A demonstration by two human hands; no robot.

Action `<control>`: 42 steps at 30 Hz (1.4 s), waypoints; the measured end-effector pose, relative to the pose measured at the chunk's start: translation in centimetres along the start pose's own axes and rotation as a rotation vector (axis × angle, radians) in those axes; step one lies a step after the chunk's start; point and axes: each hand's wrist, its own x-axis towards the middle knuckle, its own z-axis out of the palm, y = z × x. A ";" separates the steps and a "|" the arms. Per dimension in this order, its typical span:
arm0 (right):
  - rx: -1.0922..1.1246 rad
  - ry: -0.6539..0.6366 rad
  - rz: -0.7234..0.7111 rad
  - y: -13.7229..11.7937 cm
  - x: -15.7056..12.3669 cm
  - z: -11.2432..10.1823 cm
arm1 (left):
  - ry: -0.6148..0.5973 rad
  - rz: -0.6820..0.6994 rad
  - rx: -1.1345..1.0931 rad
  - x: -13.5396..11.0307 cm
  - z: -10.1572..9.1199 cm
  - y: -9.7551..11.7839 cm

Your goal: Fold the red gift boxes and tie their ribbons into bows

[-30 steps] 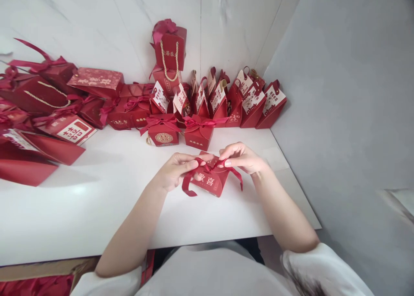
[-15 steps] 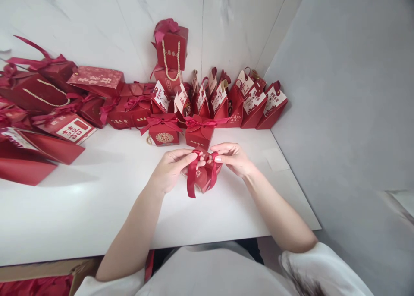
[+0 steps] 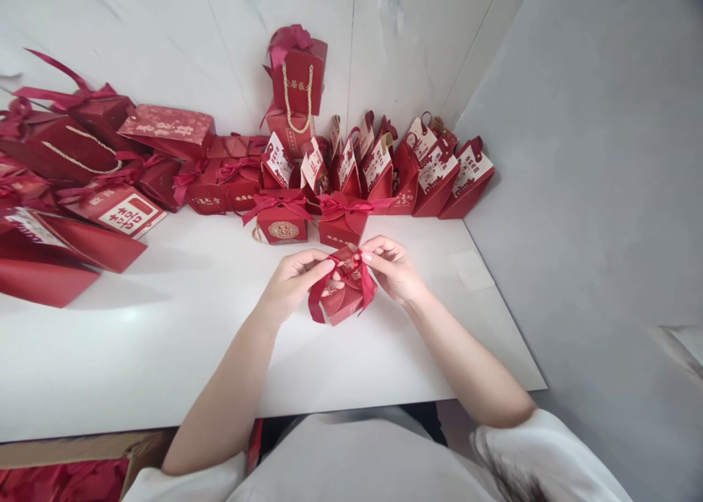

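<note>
A small red gift box with pale printing stands on the white table, between my two hands. A red ribbon lies across its top, with ends hanging down on the left and right sides. My left hand pinches the ribbon at the box's upper left. On the other side, my right hand pinches it between thumb and fingertips near the upper right corner. Whether the ribbon is knotted between the hands is too small to tell. Just behind stand two ribbon-tied red boxes, one with a round gold emblem.
Behind is a row of red boxes with white tags, against the marble wall. More red boxes are heaped at the left. A cardboard carton with red contents sits below the table's front edge. A grey wall bounds the right.
The box between my hands has turned, showing more of its front and top. Both hands still pinch the ribbon, and its left end has swung outward. The view has shifted slightly.
</note>
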 end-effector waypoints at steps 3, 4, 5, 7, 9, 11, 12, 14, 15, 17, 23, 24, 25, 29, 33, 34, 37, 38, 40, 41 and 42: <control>0.032 0.064 0.041 0.1 0.0 0.3 | 0.038 0.042 0.080 0.0 -0.4 0.2; 0.036 0.079 0.049 0.1 0.0 0.3 | 0.042 0.049 0.107 0.0 -0.5 0.3; 0.036 0.088 0.055 0.2 0.0 0.3 | 0.043 0.056 0.129 0.0 -0.7 0.4; 0.022 0.091 0.061 0.3 0.0 0.1 | 0.037 0.063 0.159 -0.1 -1.1 0.5; -0.018 0.063 0.048 0.4 0.0 0.0 | 0.017 0.046 0.188 -0.2 -1.2 0.7; -0.098 0.013 0.003 0.5 0.1 -0.1 | 0.010 0.025 0.219 -0.3 -1.2 0.8; -0.145 -0.014 -0.024 0.6 0.1 -0.1 | 0.014 0.016 0.230 -0.4 -1.1 0.8; -0.226 -0.059 -0.062 0.6 0.1 0.2 | 0.031 0.000 0.228 -0.4 -1.0 0.8; -0.250 -0.075 -0.074 0.5 0.0 0.3 | 0.033 -0.008 0.222 -0.4 -1.0 0.7; -0.290 -0.098 -0.098 0.3 -0.1 0.6 | 0.026 -0.026 0.213 -0.5 -1.1 0.5; -0.494 -0.245 -0.057 -2.3 -0.7 0.1 | 0.037 -0.051 0.187 -0.5 -1.3 0.2; -0.514 -0.274 -0.027 -2.9 -0.8 0.0 | 0.041 -0.049 0.190 -0.5 -1.3 0.1; -0.527 -0.280 0.003 -3.4 -0.9 -0.1 | 0.046 -0.046 0.194 -0.5 -1.3 0.1; -0.530 -0.169 0.182 -4.8 -1.1 -0.7 | 0.057 -0.041 0.207 -0.5 -1.2 0.1; -0.567 -0.310 0.506 -5.8 -0.8 -1.9 | 0.058 -0.028 0.258 -0.5 -1.2 0.1; -0.599 -0.360 0.559 -6.1 -0.7 -2.1 | 0.055 -0.028 0.259 -0.5 -1.2 0.2; -0.668 -0.444 0.624 -6.7 -0.6 -2.0 | 0.037 -0.034 0.235 -0.6 -1.1 0.3; -0.697 -0.449 0.621 -6.8 -0.6 -1.7 | 0.033 -0.034 0.232 -0.6 -1.1 0.3; -0.800 -0.394 0.566 -6.8 -1.1 -0.9 | 0.027 -0.028 0.239 -0.6 -1.1 0.3; -0.867 -0.340 0.516 -6.7 -1.4 -0.5 | 0.027 -0.025 0.242 -0.6 -1.1 0.2; -0.927 -0.282 0.456 -6.5 -1.7 -0.1 | 0.031 -0.023 0.244 -0.7 -1.1 0.2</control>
